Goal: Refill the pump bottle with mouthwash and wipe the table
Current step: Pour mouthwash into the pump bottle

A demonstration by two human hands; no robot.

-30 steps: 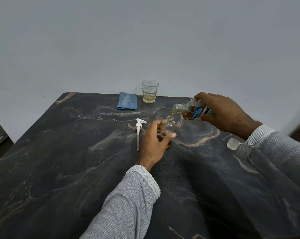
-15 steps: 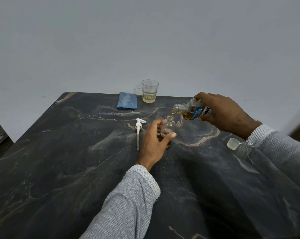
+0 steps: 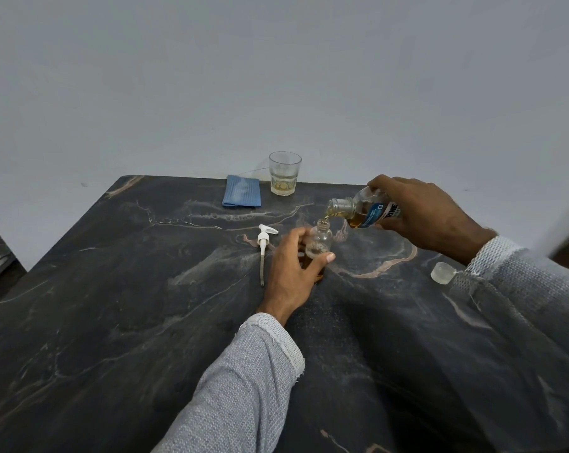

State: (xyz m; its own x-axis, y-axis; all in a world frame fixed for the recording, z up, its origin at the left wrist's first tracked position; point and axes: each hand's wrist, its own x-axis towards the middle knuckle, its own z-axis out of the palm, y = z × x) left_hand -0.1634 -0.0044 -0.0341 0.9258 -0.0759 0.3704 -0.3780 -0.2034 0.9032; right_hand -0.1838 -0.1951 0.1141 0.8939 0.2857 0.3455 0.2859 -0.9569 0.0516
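Your left hand [image 3: 293,273] curls its grip round the small pump bottle [image 3: 319,245] standing mid-worktop [image 3: 113,322], while your right hand [image 3: 423,214] grips the tilted mouthwash bottle [image 3: 361,210], its mouth just above the opening, the pump head [image 3: 264,240] lying just beside.

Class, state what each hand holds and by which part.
Left hand grips the small pump bottle round its body; right hand holds the mouthwash bottle by its base end.
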